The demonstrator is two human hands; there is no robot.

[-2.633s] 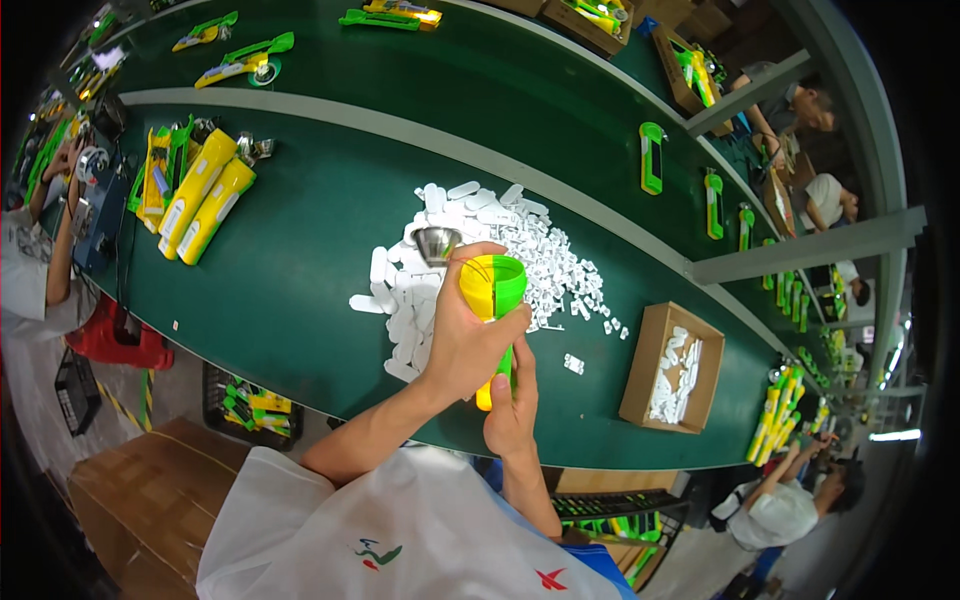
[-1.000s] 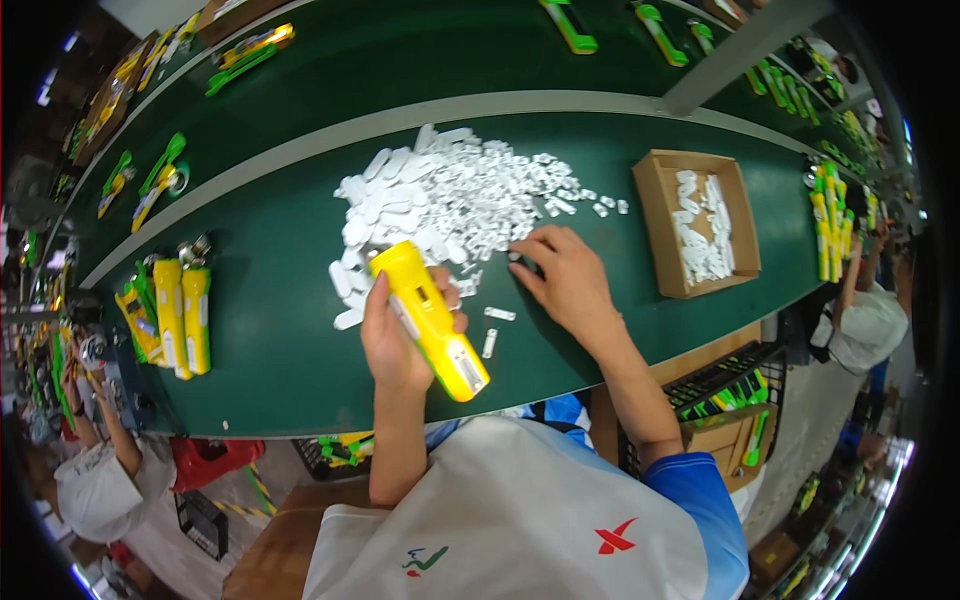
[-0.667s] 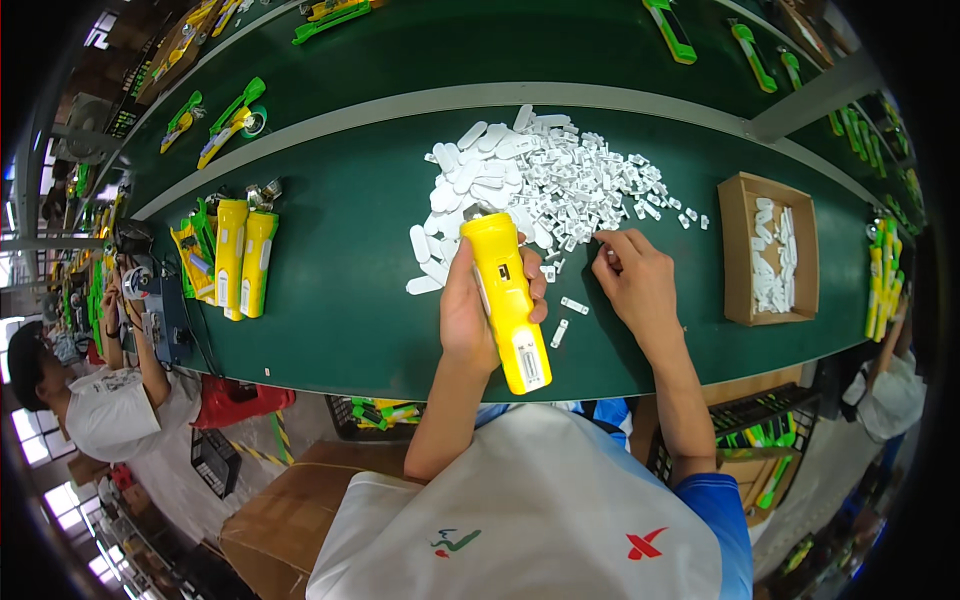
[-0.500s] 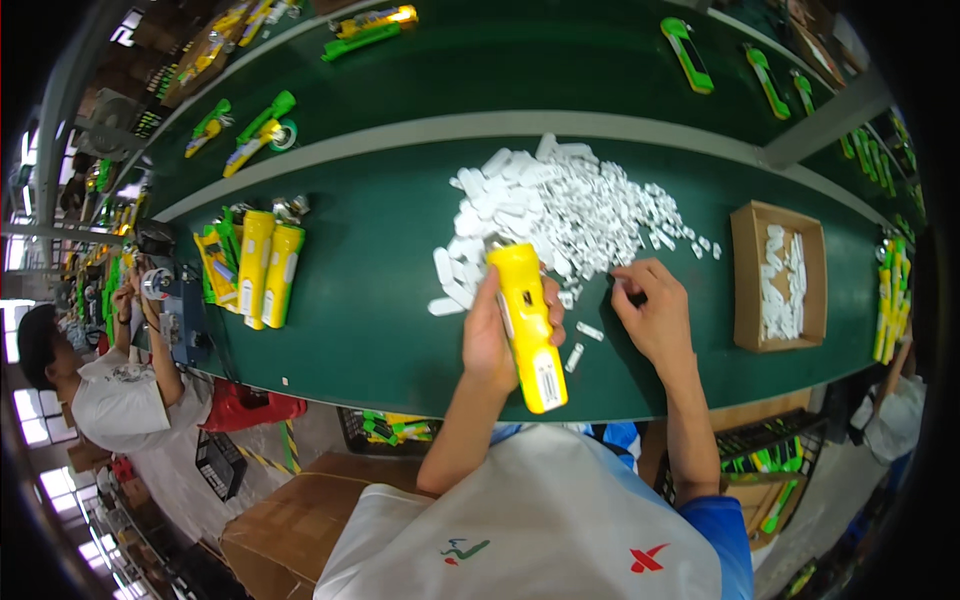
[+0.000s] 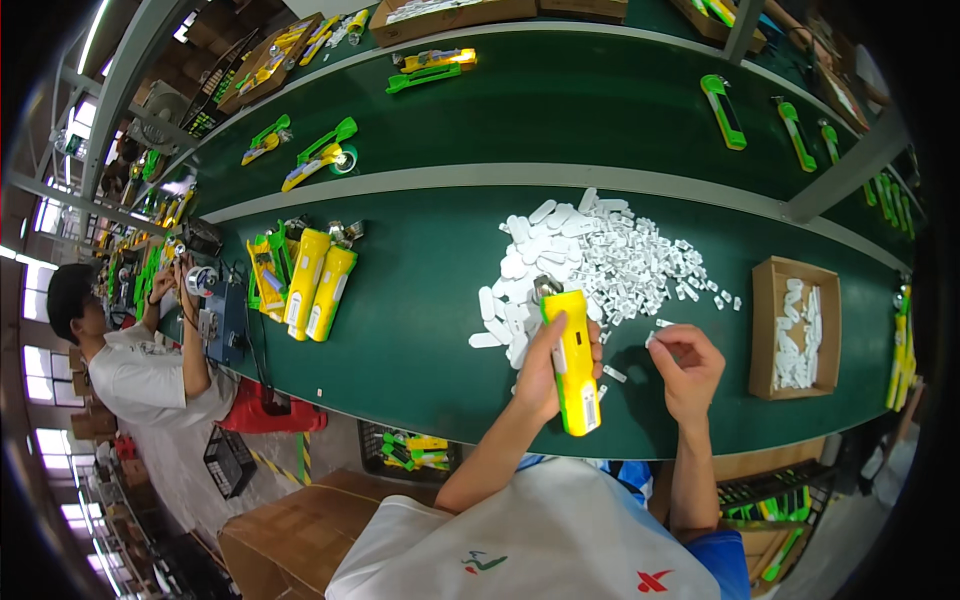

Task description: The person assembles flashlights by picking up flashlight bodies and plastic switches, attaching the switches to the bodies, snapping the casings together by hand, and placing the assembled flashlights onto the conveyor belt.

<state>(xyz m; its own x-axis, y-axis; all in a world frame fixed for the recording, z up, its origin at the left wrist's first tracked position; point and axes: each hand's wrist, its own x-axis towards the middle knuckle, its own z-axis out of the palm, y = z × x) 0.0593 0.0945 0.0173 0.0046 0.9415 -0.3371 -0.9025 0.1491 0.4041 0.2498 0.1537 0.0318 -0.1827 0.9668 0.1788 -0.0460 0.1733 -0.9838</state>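
Observation:
My left hand (image 5: pixel 545 362) grips a long yellow torch-like casing (image 5: pixel 573 362) and holds it lengthwise over the green table (image 5: pixel 420 330), metal end pointing away from me. My right hand (image 5: pixel 688 367) hovers just right of it with fingertips pinched on a small white plastic piece (image 5: pixel 652 338). A big heap of white plastic pieces (image 5: pixel 590 265) lies just beyond both hands.
A cardboard box (image 5: pixel 797 325) with more white pieces stands at the right. Two yellow casings (image 5: pixel 318 287) and green parts lie at the left. Another person (image 5: pixel 140 345) works at the table's left end. Green and yellow parts (image 5: pixel 318 155) lie on the far belt.
The view has swung about. My left hand keeps the yellow casing, now held lengthwise near the heap. My right hand has drawn back from the heap with a white piece pinched.

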